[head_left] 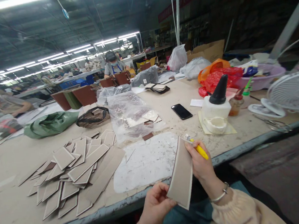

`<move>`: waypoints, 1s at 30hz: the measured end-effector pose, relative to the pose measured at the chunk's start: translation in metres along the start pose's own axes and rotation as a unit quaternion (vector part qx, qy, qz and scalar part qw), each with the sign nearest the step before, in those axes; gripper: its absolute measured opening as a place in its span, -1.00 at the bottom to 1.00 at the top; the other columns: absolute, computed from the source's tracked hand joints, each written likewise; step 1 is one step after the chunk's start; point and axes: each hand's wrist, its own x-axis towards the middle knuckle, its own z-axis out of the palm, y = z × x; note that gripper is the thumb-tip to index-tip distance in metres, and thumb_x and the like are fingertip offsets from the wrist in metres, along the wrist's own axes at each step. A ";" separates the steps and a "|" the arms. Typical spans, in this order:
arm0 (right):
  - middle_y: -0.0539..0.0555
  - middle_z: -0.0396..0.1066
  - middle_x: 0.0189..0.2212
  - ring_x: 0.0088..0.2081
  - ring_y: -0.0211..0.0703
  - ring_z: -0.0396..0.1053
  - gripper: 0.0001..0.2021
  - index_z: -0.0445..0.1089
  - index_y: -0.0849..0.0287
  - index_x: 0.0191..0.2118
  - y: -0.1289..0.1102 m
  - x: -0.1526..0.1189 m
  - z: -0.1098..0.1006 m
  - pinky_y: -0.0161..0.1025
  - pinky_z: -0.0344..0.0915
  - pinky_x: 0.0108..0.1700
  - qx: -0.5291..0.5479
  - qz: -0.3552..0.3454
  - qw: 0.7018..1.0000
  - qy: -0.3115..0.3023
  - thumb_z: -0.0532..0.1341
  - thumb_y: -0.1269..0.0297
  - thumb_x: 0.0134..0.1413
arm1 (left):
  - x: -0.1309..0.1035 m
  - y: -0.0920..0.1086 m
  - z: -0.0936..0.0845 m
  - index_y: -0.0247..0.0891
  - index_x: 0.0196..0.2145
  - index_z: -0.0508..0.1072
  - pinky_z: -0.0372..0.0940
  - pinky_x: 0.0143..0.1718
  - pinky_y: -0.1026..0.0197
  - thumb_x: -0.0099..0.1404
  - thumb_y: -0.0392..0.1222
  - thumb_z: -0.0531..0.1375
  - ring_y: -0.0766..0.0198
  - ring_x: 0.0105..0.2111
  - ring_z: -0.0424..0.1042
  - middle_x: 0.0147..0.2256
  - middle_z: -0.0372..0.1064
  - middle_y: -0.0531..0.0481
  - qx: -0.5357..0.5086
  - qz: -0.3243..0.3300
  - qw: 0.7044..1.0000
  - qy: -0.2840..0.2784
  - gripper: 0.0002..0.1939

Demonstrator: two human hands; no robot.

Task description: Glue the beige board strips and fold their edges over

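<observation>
A beige flat panel (182,175) with pale edges is held tilted over the table's front edge. My left hand (159,203) pinches its lower left corner. At its upper right corner, my right hand (200,160) grips the panel and also has a yellow-handled tool (201,152) tucked in its fingers. The tool's tip is partly hidden behind the panel's top. Behind the panel lies a stained white sheet (145,163). Left of the sheet, several similar beige panels (64,158) are heaped loosely.
On the table (107,213) stand a white bottle with a black cone cap (216,107), a phone (181,111), a fan (296,90), scissors (276,124), a green bag (51,124) and clear plastic (130,110). People sit farther back.
</observation>
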 end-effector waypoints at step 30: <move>-0.18 0.02 -0.61 -0.55 -0.31 0.01 -0.64 0.11 0.08 -0.43 0.014 0.007 -0.008 -0.36 0.00 -0.51 -0.167 -0.067 0.984 -0.021 0.30 0.02 -0.05 | 0.000 0.013 0.018 -0.32 -0.41 0.45 0.31 -0.28 0.24 -0.10 -0.08 0.45 0.24 -0.39 0.39 -0.43 0.43 -0.02 0.091 0.008 0.995 0.046 -0.64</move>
